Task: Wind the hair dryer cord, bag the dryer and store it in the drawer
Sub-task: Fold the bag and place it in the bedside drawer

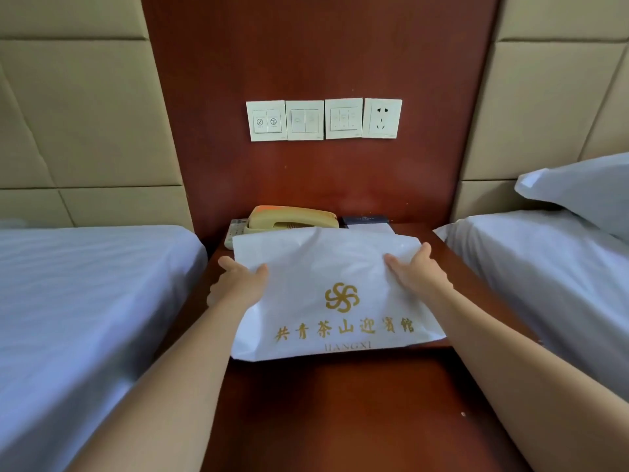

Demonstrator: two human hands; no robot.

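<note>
Left hand (238, 284), right hand (417, 272) on "共青茶山迎宾馆" bag (326, 264)

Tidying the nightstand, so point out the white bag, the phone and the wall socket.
white bag (326, 264): head view, plain upper face.
phone (292, 217): head view, handset top.
wall socket (382, 118): head view, plate centre.

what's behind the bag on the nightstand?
A beige phone, a dark box to its right and part of a keypad at its left. The bag covers their near sides, so the rest cannot be seen.
</note>
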